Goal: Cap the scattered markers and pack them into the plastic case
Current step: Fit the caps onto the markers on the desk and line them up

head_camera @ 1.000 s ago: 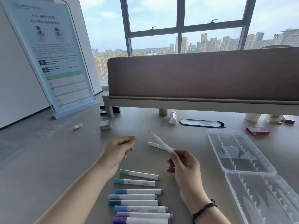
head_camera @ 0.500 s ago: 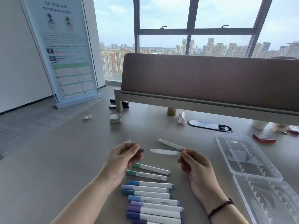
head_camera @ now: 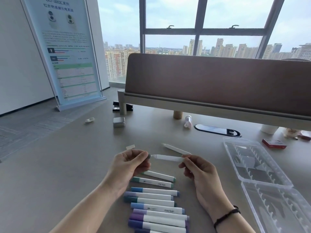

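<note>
My right hand (head_camera: 199, 170) pinches the end of a white uncapped marker (head_camera: 168, 158), held level above the desk with its tip pointing left. My left hand (head_camera: 129, 163) holds a small dark cap (head_camera: 149, 156) in its fingertips, right at the marker's tip. A second white uncapped marker (head_camera: 175, 148) lies on the desk just beyond. A loose pale cap (head_camera: 130, 146) lies behind my left hand. Several capped markers (head_camera: 156, 207) in green, blue and purple lie in a row below my hands. The clear plastic case (head_camera: 235, 147) lies open at the right.
The case's lid (head_camera: 303, 199) lies flat toward me. A small metal tin (head_camera: 119, 122), a stapler (head_camera: 116, 106), a small bottle (head_camera: 188, 121), a red box (head_camera: 274, 143) and a desk divider (head_camera: 218, 84) stand further back. A poster stand (head_camera: 67, 52) is at the left.
The marker in my right hand swung down from pointing up-left to level. My left hand brought the cap toward its tip until they meet. The camera view shifted slightly.
</note>
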Tool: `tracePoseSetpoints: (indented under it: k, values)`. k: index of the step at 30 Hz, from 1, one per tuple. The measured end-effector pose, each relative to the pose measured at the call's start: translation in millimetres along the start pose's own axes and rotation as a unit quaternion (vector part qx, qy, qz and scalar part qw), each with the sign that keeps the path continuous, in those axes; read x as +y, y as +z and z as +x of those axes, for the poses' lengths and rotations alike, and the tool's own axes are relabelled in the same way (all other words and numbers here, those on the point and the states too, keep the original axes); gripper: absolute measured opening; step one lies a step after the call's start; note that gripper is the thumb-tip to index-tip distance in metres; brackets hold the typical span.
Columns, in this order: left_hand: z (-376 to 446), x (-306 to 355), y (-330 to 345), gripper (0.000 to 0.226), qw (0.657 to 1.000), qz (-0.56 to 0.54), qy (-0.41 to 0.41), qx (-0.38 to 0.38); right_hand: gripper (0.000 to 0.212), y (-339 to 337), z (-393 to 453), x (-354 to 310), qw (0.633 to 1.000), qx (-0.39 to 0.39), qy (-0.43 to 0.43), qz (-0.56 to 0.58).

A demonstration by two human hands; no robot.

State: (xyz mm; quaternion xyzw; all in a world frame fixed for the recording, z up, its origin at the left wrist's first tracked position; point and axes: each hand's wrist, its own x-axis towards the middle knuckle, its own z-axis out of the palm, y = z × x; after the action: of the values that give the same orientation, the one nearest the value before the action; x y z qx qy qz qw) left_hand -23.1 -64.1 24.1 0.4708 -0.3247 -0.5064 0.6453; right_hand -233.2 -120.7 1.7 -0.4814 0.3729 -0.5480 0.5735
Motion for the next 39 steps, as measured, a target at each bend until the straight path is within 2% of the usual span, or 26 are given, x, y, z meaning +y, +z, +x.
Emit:
tracePoseSetpoints:
  k: [5, 7, 12, 23, 30, 33, 36, 39]
  values:
    - [-4, -4, 4, 0.024, 0.993, 0.111, 0.03, -0.032, 0.01, 4, -5, -4, 0.995, -0.059, -0.015, -0.081]
    - [-6, -4, 4, 0.025, 0.98, 0.183, 0.06, -0.05, 0.011, 5, -7, -5, 0.992, -0.077, -0.022, -0.101]
    - [-9, 2, 2, 0.024, 0.95, 0.283, 0.107, -0.078, 0.012, 6, -8, -8, 0.99, -0.098, -0.022, -0.098]
    - [-12, 0, 4, 0.011, 0.947, 0.295, 0.097, -0.082, 0.012, 5, -8, -8, 0.988, -0.124, -0.006, -0.088]
    - [-5, -2, 2, 0.014, 0.938, 0.312, 0.133, -0.075, 0.011, 10, -5, -4, 0.99, -0.083, -0.029, -0.11]
    - [6, 0, -8, 0.022, 0.937, 0.302, 0.171, -0.026, 0.011, 8, -2, 0, 0.994, -0.025, -0.026, -0.107]
    - [24, 1, -30, 0.017, 0.916, 0.333, 0.205, 0.096, 0.016, 4, 1, 4, 0.991, 0.036, -0.024, -0.125]
    - [36, 1, -47, 0.009, 0.878, 0.384, 0.198, 0.207, 0.016, 9, 1, 11, 0.965, 0.018, -0.046, -0.256]
